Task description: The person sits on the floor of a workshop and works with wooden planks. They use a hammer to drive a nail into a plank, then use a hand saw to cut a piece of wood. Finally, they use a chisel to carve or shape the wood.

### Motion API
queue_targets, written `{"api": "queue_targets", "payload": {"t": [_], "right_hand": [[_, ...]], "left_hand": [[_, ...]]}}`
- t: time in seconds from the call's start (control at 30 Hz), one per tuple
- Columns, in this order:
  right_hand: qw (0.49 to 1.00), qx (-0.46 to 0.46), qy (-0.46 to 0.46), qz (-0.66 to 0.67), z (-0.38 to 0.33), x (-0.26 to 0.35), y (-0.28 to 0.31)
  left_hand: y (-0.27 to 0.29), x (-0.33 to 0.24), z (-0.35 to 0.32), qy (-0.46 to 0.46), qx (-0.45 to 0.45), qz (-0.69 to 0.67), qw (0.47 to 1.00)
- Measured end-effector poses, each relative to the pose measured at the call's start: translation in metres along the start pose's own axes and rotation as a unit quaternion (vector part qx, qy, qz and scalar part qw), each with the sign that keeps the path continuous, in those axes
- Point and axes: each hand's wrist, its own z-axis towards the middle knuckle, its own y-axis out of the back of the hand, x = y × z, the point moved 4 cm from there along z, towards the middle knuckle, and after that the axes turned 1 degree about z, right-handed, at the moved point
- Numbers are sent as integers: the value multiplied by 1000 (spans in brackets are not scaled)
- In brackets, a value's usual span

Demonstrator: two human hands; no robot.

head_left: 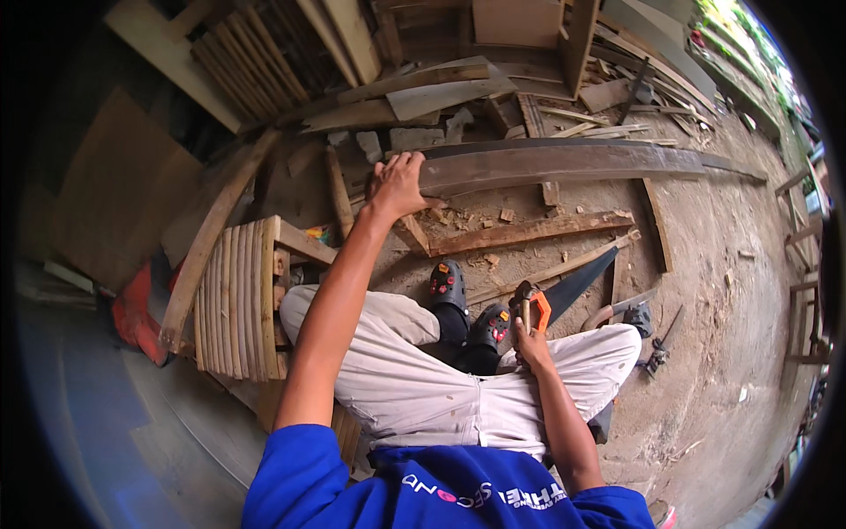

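A long, dark wooden beam (564, 167) lies across the ground ahead of me. My left hand (399, 185) grips its left end, fingers over the top and thumb stretched along the near side. Above my right thigh, my right hand (532, 344) is closed round the wooden handle of a hammer (526, 300), its dark head upward. Just beyond the hammer is a handsaw (577, 286) with an orange handle and dark blade, its tip pointing away to the right. Whether my right hand touches the saw handle is unclear.
Shorter timber pieces (529, 234) and wood chips lie between the beam and my feet. A second saw (617, 310) and a small metal tool (656, 357) are by my right knee. A slatted wooden piece (233, 300) stands at left. Scrap boards (449, 93) are piled behind the beam.
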Motion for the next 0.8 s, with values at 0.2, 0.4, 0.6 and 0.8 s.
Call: {"api": "queue_targets", "payload": {"t": [0.2,0.4,0.6,0.8], "right_hand": [[999,6,-11,36,1,-3,0],[999,-13,-26,44,7,-9,1],[999,-28,-13,15,17,-19,3],[994,-52,-64,67,30,-32,7]], "left_hand": [[6,0,0,16,3,-31,999],[2,-9,11,18,49,41,998],[9,-13,6,14,9,-10,1000],[10,-18,-7,-35,-45,-2,998]]}}
